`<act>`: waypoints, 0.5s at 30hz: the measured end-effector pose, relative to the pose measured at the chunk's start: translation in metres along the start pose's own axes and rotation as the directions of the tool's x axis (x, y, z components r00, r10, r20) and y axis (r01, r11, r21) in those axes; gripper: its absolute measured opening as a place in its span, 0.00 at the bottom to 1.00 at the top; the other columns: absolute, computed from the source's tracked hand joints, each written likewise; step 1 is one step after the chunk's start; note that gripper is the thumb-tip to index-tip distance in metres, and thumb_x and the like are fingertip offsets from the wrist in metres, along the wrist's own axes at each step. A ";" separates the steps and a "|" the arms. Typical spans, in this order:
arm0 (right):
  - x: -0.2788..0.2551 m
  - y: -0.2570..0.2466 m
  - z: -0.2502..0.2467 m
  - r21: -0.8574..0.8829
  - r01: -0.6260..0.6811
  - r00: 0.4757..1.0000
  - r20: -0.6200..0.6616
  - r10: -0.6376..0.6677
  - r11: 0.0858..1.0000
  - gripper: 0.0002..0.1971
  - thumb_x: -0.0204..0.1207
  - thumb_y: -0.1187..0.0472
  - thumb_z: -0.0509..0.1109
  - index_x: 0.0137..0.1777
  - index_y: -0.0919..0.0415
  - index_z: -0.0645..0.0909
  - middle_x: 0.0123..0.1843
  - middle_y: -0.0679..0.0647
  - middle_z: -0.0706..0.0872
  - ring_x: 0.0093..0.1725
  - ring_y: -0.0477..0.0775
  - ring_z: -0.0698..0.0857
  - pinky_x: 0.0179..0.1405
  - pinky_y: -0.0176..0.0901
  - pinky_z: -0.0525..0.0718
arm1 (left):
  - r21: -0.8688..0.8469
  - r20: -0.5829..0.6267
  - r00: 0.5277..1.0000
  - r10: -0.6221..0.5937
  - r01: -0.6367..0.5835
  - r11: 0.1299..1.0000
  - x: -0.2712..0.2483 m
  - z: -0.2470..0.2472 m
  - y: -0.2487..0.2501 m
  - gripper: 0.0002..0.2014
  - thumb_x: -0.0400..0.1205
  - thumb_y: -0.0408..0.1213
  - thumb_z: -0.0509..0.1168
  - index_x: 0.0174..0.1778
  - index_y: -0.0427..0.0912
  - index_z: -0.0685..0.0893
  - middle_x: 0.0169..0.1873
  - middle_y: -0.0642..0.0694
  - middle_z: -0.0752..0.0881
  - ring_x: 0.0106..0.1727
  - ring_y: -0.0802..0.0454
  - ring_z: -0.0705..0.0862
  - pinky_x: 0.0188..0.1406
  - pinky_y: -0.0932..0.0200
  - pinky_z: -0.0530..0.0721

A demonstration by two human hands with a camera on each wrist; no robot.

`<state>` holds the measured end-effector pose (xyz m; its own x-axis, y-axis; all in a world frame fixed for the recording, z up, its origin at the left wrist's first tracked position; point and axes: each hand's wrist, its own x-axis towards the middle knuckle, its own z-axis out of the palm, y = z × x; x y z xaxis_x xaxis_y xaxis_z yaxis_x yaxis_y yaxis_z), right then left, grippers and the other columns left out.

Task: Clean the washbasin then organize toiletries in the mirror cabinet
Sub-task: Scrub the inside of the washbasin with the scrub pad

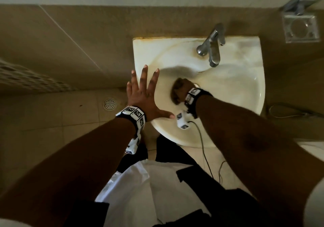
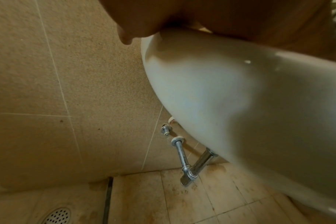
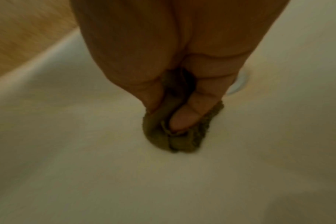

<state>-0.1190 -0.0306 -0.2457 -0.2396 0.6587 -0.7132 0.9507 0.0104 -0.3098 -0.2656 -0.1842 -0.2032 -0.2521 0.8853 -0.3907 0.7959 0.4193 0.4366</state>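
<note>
The right hand is curled round one small olive-green scrubbing pad, fingertips pinching its folded edge and pressing it flat to the inner slope of the cream ceramic washbasin. The grip looks chosen to drive the pad hard against the stained glaze, at about nine o'clock from the pale drain ring, which peeks out just behind the fingers. The left hand lies spread and flat, all five fingers straight, on the basin's rim at nine o'clock, holding nothing; I judge it braces the body while the other hand scrubs. One chrome lever tap stands at the basin's one o'clock edge, no water visibly running. One clear square soap dish hangs on the beige wall at two o'clock. No mirror cabinet or toiletries are in view, so the cleaning step appears under way and the sorting not yet begun.
</note>
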 end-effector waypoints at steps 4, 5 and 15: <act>-0.018 -0.040 0.023 0.146 0.192 0.981 0.007 -0.195 0.971 0.22 0.78 0.60 0.74 0.71 0.59 0.77 0.64 0.59 0.85 0.59 0.58 0.84 0.55 0.42 0.80 | 0.027 0.019 1.000 0.023 -0.024 0.999 0.000 -0.002 -0.001 0.80 0.43 0.91 0.63 0.83 0.65 0.23 0.87 0.48 0.28 0.87 0.27 0.31 0.83 0.22 0.44; -0.015 -0.034 0.024 0.122 0.229 0.972 0.030 -0.234 0.966 0.19 0.78 0.60 0.74 0.68 0.58 0.78 0.60 0.57 0.85 0.55 0.56 0.84 0.53 0.40 0.79 | 0.036 0.021 0.999 0.025 -0.026 0.999 0.000 -0.002 0.000 0.80 0.43 0.90 0.64 0.83 0.65 0.24 0.88 0.48 0.28 0.87 0.27 0.31 0.83 0.22 0.44; 0.006 0.006 0.000 0.228 0.153 0.975 0.125 -0.184 0.962 0.09 0.83 0.55 0.63 0.51 0.52 0.85 0.38 0.54 0.89 0.39 0.61 0.88 0.44 0.62 0.90 | 0.070 0.130 0.991 -0.012 0.003 0.998 0.001 -0.010 0.003 0.82 0.43 0.87 0.68 0.79 0.65 0.17 0.84 0.49 0.20 0.84 0.30 0.23 0.83 0.23 0.36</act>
<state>-0.1151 -0.0271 -0.2517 -0.4334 0.5460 -0.7170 0.8330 -0.0608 -0.5499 -0.2688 -0.1800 -0.1937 -0.1877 0.8467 -0.4978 0.8316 0.4067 0.3782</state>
